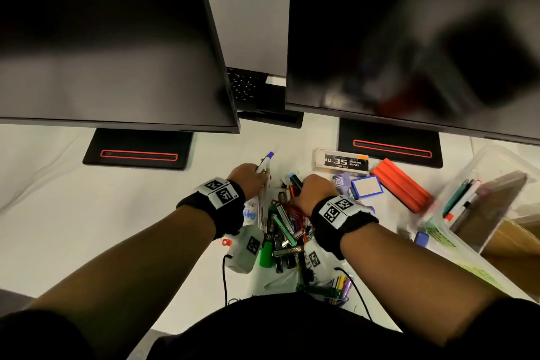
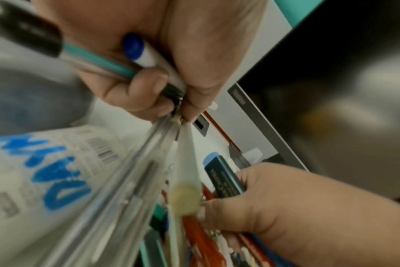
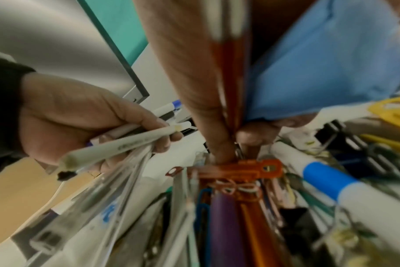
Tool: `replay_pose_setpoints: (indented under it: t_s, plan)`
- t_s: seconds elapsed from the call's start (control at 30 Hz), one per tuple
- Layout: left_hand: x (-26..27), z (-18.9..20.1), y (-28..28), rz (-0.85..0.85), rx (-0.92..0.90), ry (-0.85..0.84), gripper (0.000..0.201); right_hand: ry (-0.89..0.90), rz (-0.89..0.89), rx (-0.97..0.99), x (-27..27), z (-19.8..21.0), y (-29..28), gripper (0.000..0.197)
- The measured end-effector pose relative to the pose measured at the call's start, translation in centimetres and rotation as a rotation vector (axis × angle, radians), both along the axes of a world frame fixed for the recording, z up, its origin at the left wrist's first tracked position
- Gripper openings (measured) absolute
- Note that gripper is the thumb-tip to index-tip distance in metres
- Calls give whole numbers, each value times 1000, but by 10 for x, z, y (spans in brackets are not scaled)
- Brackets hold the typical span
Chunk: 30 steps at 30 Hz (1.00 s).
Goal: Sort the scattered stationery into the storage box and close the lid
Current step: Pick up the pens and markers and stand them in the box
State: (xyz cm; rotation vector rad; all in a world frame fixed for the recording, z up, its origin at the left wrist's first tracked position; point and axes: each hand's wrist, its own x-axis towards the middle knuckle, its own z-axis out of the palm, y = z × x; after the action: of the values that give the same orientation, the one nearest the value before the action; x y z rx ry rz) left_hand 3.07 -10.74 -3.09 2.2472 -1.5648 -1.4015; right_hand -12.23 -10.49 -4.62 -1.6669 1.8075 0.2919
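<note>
My left hand (image 1: 253,177) grips a bundle of pens (image 2: 135,144); a white marker with a blue cap (image 1: 267,158) sticks out above the fist. My right hand (image 1: 305,188) is down in the pile of stationery (image 1: 285,232), fingers curled round a dark marker with a blue end (image 1: 294,180) and some orange pens (image 3: 231,75). The two hands are close together over the pile's far end. The clear storage box (image 1: 493,161) stands open at the right with several pens (image 1: 461,199) inside. No lid can be made out.
A staples box (image 1: 342,161), a red ribbed block (image 1: 401,188) and a blue-framed pad (image 1: 366,187) lie between the pile and the box. Two dark monitors (image 1: 117,38) hang over the far desk on black stands (image 1: 137,149). A brown board (image 1: 493,207) leans in the box.
</note>
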Motion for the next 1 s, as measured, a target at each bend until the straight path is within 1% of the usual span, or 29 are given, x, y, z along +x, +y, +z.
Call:
replay_pose_setpoints:
  t_s: [0.13,0.27,0.33,0.4,0.47,0.6,0.63,0.73,0.8,0.87,0.93,1.0]
  plan:
    - [7,7,1,90,17,99,22,32,-13,3,-1,3,-1,29]
    - [7,9,3,144,49,125,29,103,48,-34,-6,5,5,33]
    - [4,11,6,187,54,157,26,141,69,-51,-8,6,9,36]
    - [2,12,8,239,66,226,21,126,59,-64,-13,8,12,39]
    - [1,15,11,289,70,296,20,53,5,-85,-21,12,12,37]
    - [-3,19,15,334,110,336,22,-181,-171,-177,-37,23,8,16]
    - [-6,19,16,369,118,358,22,-234,-200,-189,-40,28,8,15]
    - [-14,18,18,447,135,427,17,-370,-265,-210,-46,38,11,24]
    - [-21,21,20,464,149,479,18,-455,-314,-215,-51,45,15,29]
    - [-28,24,20,471,156,520,20,-527,-379,-185,-58,51,19,27]
    - [-35,28,20,469,152,545,15,-570,-451,-172,-65,60,22,25]
    - [-44,34,20,466,148,552,14,-651,-548,-156,-74,69,25,25]
